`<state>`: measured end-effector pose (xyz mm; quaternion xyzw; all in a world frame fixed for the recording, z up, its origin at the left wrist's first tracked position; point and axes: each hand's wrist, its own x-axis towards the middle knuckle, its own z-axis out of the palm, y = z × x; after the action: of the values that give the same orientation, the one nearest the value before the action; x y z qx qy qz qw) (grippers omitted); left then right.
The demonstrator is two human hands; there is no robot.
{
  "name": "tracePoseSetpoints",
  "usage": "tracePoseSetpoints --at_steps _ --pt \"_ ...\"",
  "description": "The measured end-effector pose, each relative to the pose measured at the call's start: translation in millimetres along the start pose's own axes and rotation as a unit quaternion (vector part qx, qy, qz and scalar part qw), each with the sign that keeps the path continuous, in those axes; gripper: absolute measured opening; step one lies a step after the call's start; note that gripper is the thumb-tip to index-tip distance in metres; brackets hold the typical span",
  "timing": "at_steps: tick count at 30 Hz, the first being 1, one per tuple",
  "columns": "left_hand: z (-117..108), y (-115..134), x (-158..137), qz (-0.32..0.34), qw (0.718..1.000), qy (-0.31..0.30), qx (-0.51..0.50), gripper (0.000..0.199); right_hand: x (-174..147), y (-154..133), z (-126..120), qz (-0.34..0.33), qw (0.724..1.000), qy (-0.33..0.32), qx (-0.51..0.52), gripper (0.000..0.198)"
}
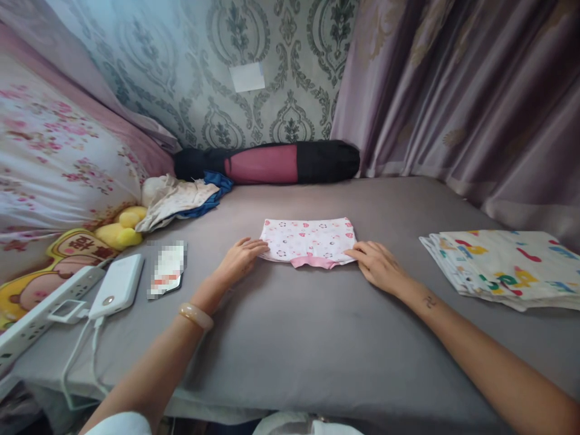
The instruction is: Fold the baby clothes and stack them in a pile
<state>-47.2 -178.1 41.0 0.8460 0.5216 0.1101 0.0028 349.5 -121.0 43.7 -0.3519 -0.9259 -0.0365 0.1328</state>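
A small white child's garment (pixel 312 238) with a pink and red print lies flat on the grey bed sheet in front of me. Pink trim shows along the middle of its near edge. My left hand (pixel 240 258) is at its left edge, with the fingertips closed on the cloth near the corner. At the opposite side, my right hand (pixel 375 264) pinches the lower right corner between thumb and fingers. The thumb of my left hand is mostly hidden. A pale bangle (pixel 196 316) circles my left wrist.
Folded cloth with colourful prints (pixel 516 266) lies at the right. On the left are a phone (pixel 167 272), a white power bank (pixel 116 285) with cables, a power strip (pixel 49 314), a yellow cushion (pixel 67 260) and crumpled clothes (pixel 185 199). A black-and-red rolled bag (pixel 267 163) lies along the wall.
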Motion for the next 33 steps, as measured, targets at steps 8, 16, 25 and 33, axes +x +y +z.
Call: tracePoseSetpoints --at_steps 8,16,25,33 --pt "-12.2 10.4 5.7 -0.045 0.997 -0.055 -0.007 0.053 14.7 -8.1 -10.1 0.070 0.996 -0.027 0.052 0.031" --pt "8.3 61.6 94.2 -0.143 0.989 0.020 -0.011 0.045 98.5 -41.6 24.4 0.130 0.990 -0.022 0.048 0.052" --pt "48.4 82.7 132.5 -0.150 0.988 -0.013 0.028 0.050 117.0 -44.5 54.7 0.131 0.988 -0.076 0.029 0.059" --pt "60.8 75.2 131.1 -0.130 0.990 0.009 0.045 0.051 116.8 -43.4 57.8 0.132 0.986 -0.089 0.044 0.059"
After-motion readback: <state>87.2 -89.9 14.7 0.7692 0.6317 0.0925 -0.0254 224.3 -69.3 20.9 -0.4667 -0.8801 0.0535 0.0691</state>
